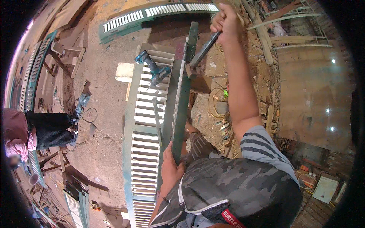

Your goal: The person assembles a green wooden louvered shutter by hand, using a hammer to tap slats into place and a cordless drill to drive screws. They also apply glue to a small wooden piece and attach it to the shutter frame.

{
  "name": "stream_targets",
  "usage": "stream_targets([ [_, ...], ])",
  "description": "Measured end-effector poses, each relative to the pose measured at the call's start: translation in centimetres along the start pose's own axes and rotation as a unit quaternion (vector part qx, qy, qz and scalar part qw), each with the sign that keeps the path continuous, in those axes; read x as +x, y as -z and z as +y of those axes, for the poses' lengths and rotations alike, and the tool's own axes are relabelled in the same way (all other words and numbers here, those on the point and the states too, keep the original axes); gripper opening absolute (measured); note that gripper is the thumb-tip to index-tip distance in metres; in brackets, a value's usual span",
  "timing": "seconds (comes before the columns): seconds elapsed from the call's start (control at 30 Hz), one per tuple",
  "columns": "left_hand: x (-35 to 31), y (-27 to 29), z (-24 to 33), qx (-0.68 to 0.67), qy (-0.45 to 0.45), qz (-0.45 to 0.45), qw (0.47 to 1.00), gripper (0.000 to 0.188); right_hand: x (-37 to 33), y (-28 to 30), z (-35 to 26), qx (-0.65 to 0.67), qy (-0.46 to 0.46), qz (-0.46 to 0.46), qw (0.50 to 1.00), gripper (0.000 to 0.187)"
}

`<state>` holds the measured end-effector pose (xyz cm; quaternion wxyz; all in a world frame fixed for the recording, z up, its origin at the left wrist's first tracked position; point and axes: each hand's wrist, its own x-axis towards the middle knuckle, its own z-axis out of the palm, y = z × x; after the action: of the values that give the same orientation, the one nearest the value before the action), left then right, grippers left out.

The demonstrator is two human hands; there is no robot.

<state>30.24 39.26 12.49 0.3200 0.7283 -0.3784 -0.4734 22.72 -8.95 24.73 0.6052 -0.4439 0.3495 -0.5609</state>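
Observation:
A long louvered shutter [145, 150] with white slats and a green frame lies below me. Along its right side a narrow green wooden board [183, 108] stands on edge. My left hand [172, 167] grips this board near its close end. Farther out, my raised right hand [227, 26] is wrapped around the handle of a hammer [205, 50]. The hammer's head is low, beside the board's right face; whether they touch I cannot tell. A teal and black cordless drill [155, 71] rests on the shutter's slats, and a thin strip [157, 118] lies across them.
Another louvered shutter [159, 13] lies at the far side. To the left, a person [42, 131] in a pink top bends beside more shutters. Wood scraps, a coiled hose [218, 104] and debris lie on the right, by a large brown sheet [313, 95].

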Motion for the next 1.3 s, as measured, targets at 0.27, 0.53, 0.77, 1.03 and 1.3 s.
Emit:
stream_targets([
  [0.27,0.5,1.2,-0.3,-0.001,-0.006,0.015,1.000,0.084,-6.4,-2.1,-1.5,-0.269,-0.208,-0.201,0.919,0.038],
  [0.53,-0.3,3.3,-4.7,-0.537,0.107,0.018,0.837,0.054,-12.4,3.4,12.8,-0.583,0.072,-0.110,0.802,0.099],
  [0.77,-9.1,4.5,-3.7,-0.304,0.217,0.478,0.795,0.037,-13.5,4.2,16.2,-0.511,0.068,-0.089,0.852,0.108],
  [1.03,-18.3,-0.2,-5.2,-0.686,0.055,0.345,0.638,0.074,-9.9,4.9,18.3,-0.598,0.122,-0.109,0.785,0.113],
  [1.3,-18.4,-3.3,-3.2,-0.769,0.015,0.323,0.551,0.049,-10.0,5.3,19.4,-0.473,0.044,-0.103,0.874,0.114],
])
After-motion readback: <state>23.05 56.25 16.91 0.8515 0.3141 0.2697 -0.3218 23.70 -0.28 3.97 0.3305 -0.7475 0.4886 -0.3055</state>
